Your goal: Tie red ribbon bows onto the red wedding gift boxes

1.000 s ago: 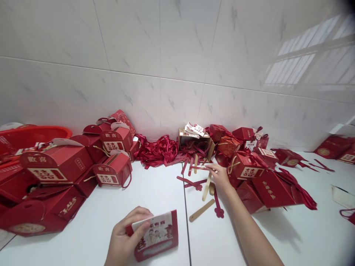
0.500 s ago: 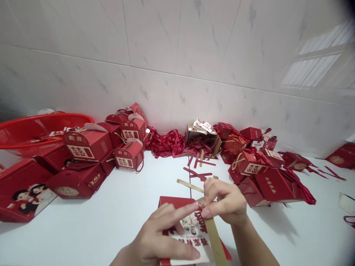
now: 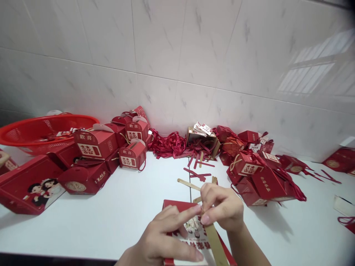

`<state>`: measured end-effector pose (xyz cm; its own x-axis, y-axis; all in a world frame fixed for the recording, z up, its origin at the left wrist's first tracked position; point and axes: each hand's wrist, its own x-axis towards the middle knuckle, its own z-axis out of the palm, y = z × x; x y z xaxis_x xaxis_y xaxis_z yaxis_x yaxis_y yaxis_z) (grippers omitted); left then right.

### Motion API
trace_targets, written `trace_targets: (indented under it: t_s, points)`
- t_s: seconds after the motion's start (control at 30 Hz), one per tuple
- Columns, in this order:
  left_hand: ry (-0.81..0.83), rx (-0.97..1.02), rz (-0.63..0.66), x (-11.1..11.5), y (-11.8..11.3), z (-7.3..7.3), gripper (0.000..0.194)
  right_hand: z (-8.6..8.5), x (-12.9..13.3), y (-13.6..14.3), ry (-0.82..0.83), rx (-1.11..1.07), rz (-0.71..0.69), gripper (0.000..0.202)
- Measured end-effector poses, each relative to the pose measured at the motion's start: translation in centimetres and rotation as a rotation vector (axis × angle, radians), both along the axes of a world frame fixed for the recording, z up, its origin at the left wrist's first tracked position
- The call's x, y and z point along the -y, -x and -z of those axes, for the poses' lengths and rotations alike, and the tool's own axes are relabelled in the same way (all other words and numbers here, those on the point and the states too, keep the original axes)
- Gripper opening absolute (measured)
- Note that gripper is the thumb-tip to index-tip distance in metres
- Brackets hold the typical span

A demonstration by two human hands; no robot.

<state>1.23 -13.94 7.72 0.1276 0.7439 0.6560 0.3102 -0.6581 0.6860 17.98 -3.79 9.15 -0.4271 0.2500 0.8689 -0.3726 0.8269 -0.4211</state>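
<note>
A red and white printed box [image 3: 199,242] lies on the white table at the bottom centre, partly under my hands. My left hand [image 3: 169,234] rests over its left side, fingers spread, with the index fingertip touching my right fingertips. My right hand [image 3: 222,205] pinches a flat gold strip [image 3: 215,245] near its upper end, above the box's right side. The strip runs down toward the bottom edge of the view. The exact spot where the fingertips meet is partly hidden.
Red boxes [image 3: 95,142] and a red basket [image 3: 50,129] stand left. Red ribbons [image 3: 169,145], an open carton [image 3: 215,142] and loose strips [image 3: 196,173] lie behind my hands. More red boxes [image 3: 267,183] are piled right. A tiled wall rises behind.
The view has shifted slightly, bringing the table's front edge in at the lower left. Both hands keep nearly the same pose at the strip.
</note>
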Motion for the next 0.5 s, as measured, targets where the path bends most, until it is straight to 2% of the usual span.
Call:
trace_targets:
  t_s: [0.13,0.2,0.3,0.4,0.5]
  points:
    - [0.033,-0.079,0.075,-0.2,1.0,0.1,0.03,0.0,0.2,0.1,0.018,0.003,-0.029,0.021]
    - [0.002,-0.134,0.16,-0.4,1.4,-0.2,0.017,-0.1,0.3,0.3,0.015,0.012,-0.048,0.022]
    - [0.041,-0.187,0.206,-0.5,1.7,-0.9,0.013,-0.1,0.4,0.5,0.009,0.028,-0.059,0.022]
    - [0.11,-0.111,0.193,-0.3,1.7,-1.1,0.011,0.1,0.1,0.4,0.023,0.028,-0.046,0.021]
    - [0.132,0.05,0.136,-0.6,1.9,-0.6,0.01,0.4,-0.1,-0.1,0.08,-0.034,-0.014,0.022]
